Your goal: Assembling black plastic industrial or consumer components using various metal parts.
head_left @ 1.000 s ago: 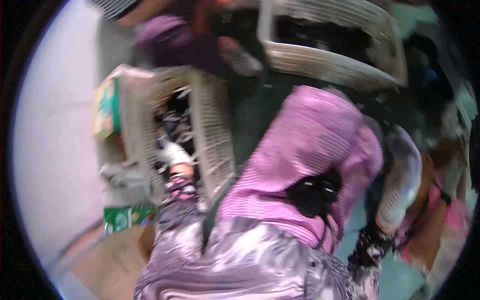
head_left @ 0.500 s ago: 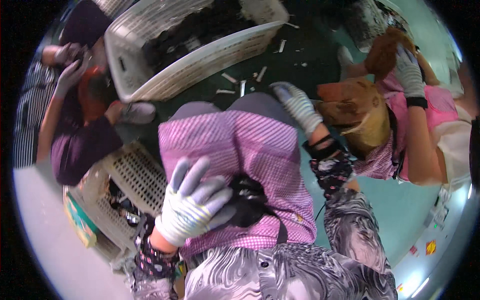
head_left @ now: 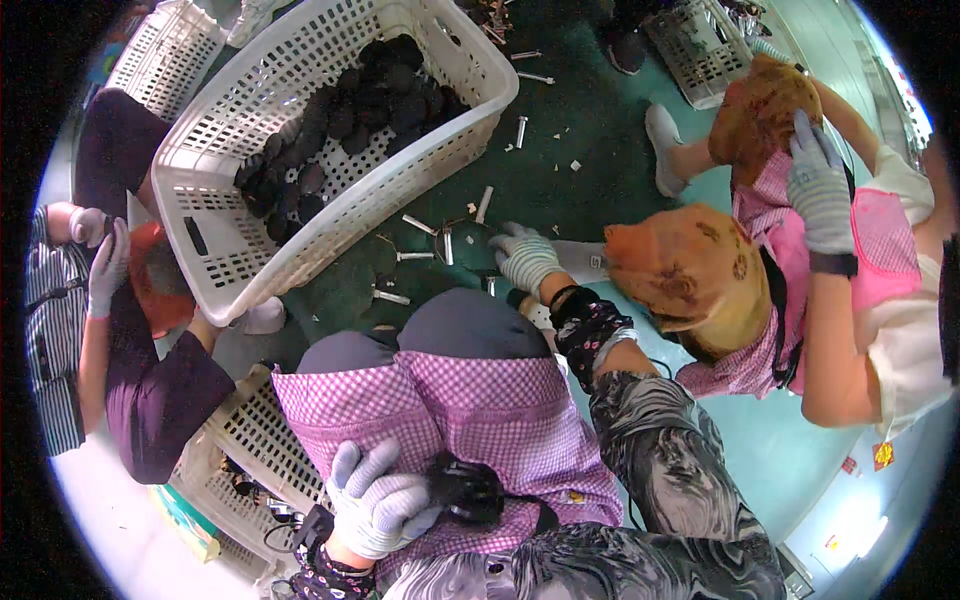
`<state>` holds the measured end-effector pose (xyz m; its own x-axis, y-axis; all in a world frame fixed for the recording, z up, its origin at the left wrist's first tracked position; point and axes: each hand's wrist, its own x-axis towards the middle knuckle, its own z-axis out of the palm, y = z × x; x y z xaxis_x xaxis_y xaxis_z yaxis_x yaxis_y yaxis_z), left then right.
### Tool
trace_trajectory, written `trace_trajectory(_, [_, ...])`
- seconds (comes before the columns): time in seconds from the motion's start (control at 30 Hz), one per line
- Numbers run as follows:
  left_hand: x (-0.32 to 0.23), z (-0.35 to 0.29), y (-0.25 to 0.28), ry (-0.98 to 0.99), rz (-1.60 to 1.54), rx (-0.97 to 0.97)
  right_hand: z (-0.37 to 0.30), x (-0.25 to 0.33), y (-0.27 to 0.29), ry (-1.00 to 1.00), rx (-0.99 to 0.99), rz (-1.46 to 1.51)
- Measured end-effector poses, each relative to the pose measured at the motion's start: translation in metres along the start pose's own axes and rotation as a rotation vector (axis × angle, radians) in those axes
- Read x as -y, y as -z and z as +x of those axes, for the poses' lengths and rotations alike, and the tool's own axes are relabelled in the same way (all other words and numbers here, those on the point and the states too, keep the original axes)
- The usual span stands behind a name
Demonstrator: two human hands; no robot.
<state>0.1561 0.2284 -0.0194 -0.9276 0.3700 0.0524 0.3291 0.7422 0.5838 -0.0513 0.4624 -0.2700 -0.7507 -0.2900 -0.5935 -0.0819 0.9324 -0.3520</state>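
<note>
My left hand (head_left: 380, 500), in a pale knit glove, rests over my lap on a pink checked apron (head_left: 500, 395). Its fingers are partly bent and apart. Against its right side lies a glossy black object (head_left: 468, 490) with a thin strap; its kind is unclear. My right hand (head_left: 527, 260), in a striped glove, reaches past my knee low over the dark floor, fingers stretched forward, and I see nothing held. Close to its fingertips lie several pale bolt-like pieces (head_left: 447, 248) with wider heads.
A large white perforated basket (head_left: 330, 245) holds dark round pieces (head_left: 385, 100). At left, a person in striped clothing (head_left: 60, 350) handles something small and dark. At right sits another person wearing a patterned brown head covering (head_left: 690, 265). More baskets (head_left: 690, 50) stand around.
The view has shifted, showing more of the basket and floor. My right hand has gone forward and left, down beside the bolt-like pieces. My left hand stays by the black object, fingers more bent.
</note>
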Motion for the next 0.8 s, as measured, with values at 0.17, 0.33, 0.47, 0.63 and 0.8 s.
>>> trace_trajectory(0.17, [0.003, 0.008, -0.002, 0.01, -0.014, 0.036, 0.027, -0.005, -0.006, 0.05, 0.099, -0.294])
trace_trajectory(0.33, [0.003, 0.01, -0.002, 0.023, -0.027, 0.025, 0.042, -0.005, -0.009, 0.022, 0.209, -0.352])
trace_trajectory(0.47, [0.003, 0.014, 0.003, 0.021, -0.031, 0.091, 0.036, -0.008, -0.014, 0.044, 0.159, -0.36])
trace_trajectory(0.63, [0.002, 0.02, 0.005, -0.009, -0.008, 0.085, 0.016, -0.005, 0.001, 0.036, -0.064, -0.221])
trace_trajectory(0.8, [-0.005, 0.026, 0.0, 0.001, -0.004, -0.033, -0.013, -0.007, 0.015, -0.076, -0.253, 0.034])
